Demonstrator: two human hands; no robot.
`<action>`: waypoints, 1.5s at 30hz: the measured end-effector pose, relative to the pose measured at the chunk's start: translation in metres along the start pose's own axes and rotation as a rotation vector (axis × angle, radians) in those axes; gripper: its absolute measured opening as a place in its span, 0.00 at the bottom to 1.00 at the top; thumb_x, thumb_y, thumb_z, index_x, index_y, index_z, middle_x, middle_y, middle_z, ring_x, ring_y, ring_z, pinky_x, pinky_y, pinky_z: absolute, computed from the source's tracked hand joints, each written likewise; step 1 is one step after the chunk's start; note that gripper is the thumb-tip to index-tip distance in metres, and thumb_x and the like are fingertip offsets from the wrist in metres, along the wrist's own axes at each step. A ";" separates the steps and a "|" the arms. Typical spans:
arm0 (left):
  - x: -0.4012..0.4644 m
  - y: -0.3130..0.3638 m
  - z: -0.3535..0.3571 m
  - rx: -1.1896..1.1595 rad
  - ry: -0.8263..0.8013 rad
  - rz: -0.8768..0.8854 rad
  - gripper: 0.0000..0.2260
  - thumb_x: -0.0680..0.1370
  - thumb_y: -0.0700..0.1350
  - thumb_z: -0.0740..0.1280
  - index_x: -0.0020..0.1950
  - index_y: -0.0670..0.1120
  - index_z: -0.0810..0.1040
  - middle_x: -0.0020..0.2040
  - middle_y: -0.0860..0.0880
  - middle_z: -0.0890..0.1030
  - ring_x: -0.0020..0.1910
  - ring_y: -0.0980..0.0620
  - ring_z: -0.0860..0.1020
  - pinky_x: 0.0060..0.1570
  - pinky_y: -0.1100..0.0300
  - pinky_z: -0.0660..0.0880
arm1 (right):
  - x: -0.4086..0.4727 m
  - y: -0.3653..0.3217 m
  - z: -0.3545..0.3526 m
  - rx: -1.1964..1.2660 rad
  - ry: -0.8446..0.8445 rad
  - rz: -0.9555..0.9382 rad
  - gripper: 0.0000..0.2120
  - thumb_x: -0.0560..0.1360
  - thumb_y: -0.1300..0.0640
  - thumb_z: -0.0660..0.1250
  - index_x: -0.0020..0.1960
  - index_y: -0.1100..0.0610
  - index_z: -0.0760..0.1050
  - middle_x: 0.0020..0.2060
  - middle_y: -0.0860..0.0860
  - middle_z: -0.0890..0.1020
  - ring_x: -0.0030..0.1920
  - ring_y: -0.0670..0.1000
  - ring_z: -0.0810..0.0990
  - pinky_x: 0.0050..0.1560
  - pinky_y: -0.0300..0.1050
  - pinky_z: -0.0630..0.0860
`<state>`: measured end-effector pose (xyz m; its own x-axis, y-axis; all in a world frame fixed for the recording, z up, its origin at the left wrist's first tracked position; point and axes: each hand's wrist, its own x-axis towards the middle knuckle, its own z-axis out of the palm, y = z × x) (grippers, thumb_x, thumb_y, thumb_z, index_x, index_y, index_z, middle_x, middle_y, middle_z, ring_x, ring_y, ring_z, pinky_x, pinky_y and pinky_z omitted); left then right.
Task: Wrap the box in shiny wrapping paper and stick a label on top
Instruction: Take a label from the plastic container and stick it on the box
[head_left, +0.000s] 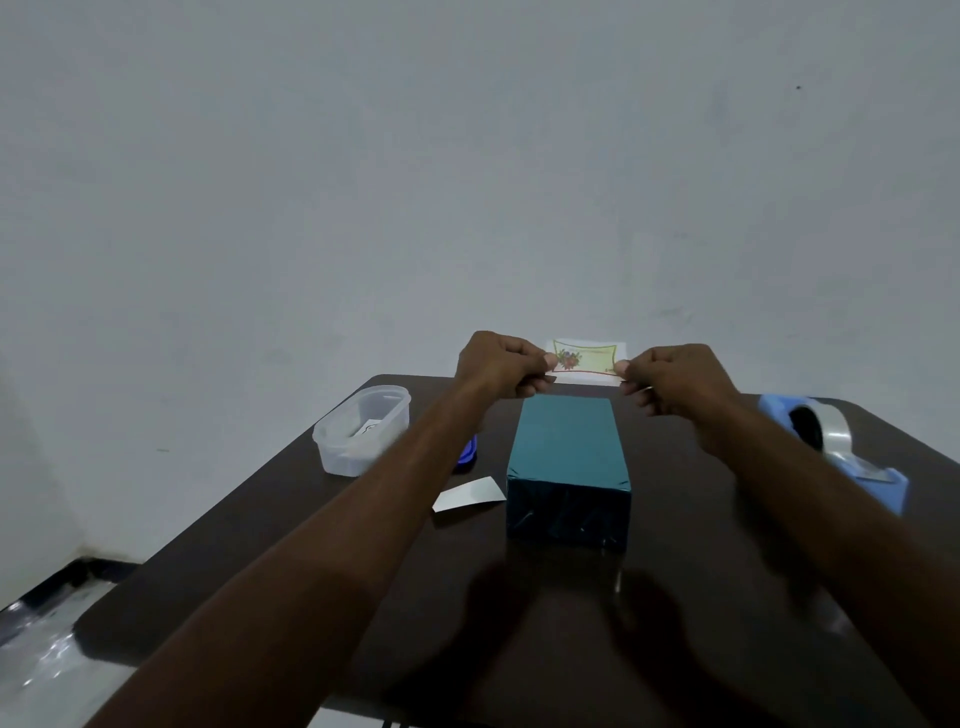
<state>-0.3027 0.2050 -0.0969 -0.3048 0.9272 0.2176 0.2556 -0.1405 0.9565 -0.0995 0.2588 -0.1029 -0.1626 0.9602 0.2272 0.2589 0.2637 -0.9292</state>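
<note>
A dark brown desk (270, 561) stands against a plain pale wall (467, 156). On its far left sits a clear plastic tub (361, 428) with a blue lid (469, 453) just right of it. A small white paper slip (469, 494) lies nearer. A blue tape dispenser (836, 444) sits at the right edge.

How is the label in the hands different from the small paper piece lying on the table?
The label carries a printed flower design; the paper piece looks plain white. The label is held in the air, pinched by the left hand and right hand; the paper piece lies untouched beside the wrapped box. Both are small and rectangular.
</note>
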 end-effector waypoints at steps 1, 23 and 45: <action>0.003 0.000 0.000 0.004 0.006 -0.014 0.08 0.73 0.40 0.75 0.48 0.35 0.84 0.41 0.38 0.84 0.27 0.56 0.78 0.29 0.67 0.75 | 0.003 0.000 0.000 0.005 -0.005 0.010 0.07 0.74 0.59 0.73 0.44 0.64 0.82 0.38 0.60 0.84 0.29 0.49 0.76 0.29 0.39 0.74; 0.081 -0.065 0.016 0.306 0.096 -0.177 0.10 0.67 0.38 0.78 0.44 0.34 0.84 0.32 0.42 0.83 0.20 0.57 0.75 0.37 0.58 0.82 | 0.062 0.067 0.035 -0.499 -0.012 -0.306 0.11 0.74 0.56 0.70 0.34 0.57 0.76 0.30 0.49 0.81 0.33 0.48 0.77 0.35 0.41 0.68; 0.082 -0.069 0.028 0.673 0.159 -0.026 0.14 0.62 0.48 0.78 0.41 0.41 0.84 0.36 0.46 0.83 0.39 0.48 0.82 0.40 0.54 0.82 | 0.072 0.075 0.044 -0.585 -0.015 -0.142 0.11 0.70 0.58 0.69 0.33 0.64 0.78 0.31 0.60 0.81 0.31 0.52 0.74 0.32 0.43 0.67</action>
<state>-0.3194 0.3010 -0.1508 -0.4362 0.8580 0.2713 0.7446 0.1748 0.6443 -0.1334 0.3439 -0.1688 -0.2462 0.9114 0.3296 0.7139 0.4006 -0.5744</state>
